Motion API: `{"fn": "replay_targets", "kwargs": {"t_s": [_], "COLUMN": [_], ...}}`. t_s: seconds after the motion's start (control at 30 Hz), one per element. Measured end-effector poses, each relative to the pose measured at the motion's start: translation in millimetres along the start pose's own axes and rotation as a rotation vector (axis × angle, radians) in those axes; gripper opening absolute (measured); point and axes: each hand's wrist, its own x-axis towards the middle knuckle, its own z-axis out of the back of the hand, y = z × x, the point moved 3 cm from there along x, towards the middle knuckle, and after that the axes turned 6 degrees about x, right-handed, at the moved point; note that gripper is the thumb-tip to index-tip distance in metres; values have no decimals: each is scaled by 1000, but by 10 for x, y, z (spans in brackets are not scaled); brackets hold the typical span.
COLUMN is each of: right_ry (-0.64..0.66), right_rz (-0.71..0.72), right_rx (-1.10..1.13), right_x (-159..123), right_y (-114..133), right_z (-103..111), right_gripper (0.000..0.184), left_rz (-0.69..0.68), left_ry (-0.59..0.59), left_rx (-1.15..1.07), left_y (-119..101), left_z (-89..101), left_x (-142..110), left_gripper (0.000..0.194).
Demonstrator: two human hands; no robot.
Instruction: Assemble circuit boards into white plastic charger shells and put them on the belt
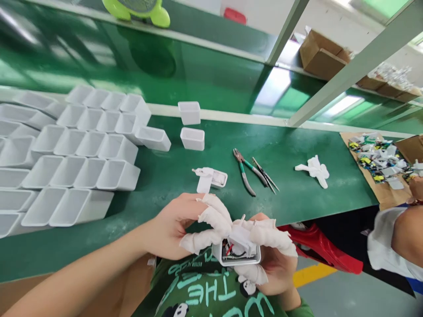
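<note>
While the right hand clamps a white housing, the left hand grips its side.
Pronged cover tilts across its mouth, between them.

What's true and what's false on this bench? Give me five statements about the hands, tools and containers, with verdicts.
1. The left hand and right hand both hold one white housing. True.
2. The green-handled cutters are in the right hand. False: they lie on the green table.
3. A red wire shows inside the housing. True.
4. All the fingers are bare. False: white coverings wrap several on both hands.
5. The grouped white containers stand at the table's right end. False: they stand at the left.
</note>
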Motion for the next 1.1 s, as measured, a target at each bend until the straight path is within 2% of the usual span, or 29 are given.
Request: {"fn": "replay_targets", "kwargs": {"t_s": [0.07, 0.13, 0.2, 0.27, 0.37, 0.47, 0.57, 0.67, 0.73, 0.8, 0.87, 0.9, 0.93, 0.97, 1.0, 1.03, 1.07, 1.1], "right_ry": [-59, -127, -190, -245, -322, -380, -369, -296, -202, -45, 192, 333, 508, 624, 660, 498, 321, 189], "right_rz": [7, -44, -59, -65, -38, 9, 106, 234, 347, 492, 664, 801, 1106, 1364, 1594, 1736, 1747, 1676], "right_rx": [-12, -94, -204, -410, -542, -670, -778, -904, -999, -1077, -1107, -1110, -1149, -1159, -1148, -1194, -1199, -1185], "right_x": [168, 489, 979, 1581, 2453, 3030, 3269, 3233, 3048, 2717, 2262, 1999, 1694, 1412, 1163, 982, 850, 754], "right_y": [90, 120, 97, 5, -208, -367, -428, -391, -263, -21, 320, 516, 716, 893, 1046, 1181, 1290, 1363], "right_z": [91, 264, 498, 744, 991, 1007, 871, 679, 504, 268, -10, -150, -292, -384, -433, -446, -434, -403], "right_gripper": [52, 52, 51, 55, 60, 37, 31, 27, 18, 7, 12, 18, 24, 25, 24, 21, 18, 17], "left_rz": [25, -18, -130, -231, -334, -394, -389, -379, -357, -332, -331, -337, -343, -349, -348, -347, -348, -350], "left_ry": [-92, -216, -310, -332, -337, -372, -414, -465, -498, -529, -543, -546, -542, -533, -519, -505, -491, -479], "left_rx": [171, 436, 680, 821, 968, 1102, 1148, 1179, 1199, 1229, 1270, 1286, 1297, 1304, 1306, 1306, 1307, 1307], "left_y": [8, 28, 45, 66, 68, 64, 125, 200, 223, 222, 215, 217, 224, 237, 256, 277, 298, 318], "left_z": [-6, 0, -3, -22, -59, -95, -100, -69, -33, 12, 59, 82, 104, 123, 139, 150, 155, 155], "left_x": [-13, -40, -74, -98, -107, -104, -106, -115, -111, -101, -92, -90, -90, -91, -94, -99, -106, -115], "left_gripper": [11, 13, 14, 13, 10, 12, 14, 15, 17, 20, 21, 21, 21, 21, 21, 23, 25, 27]}}
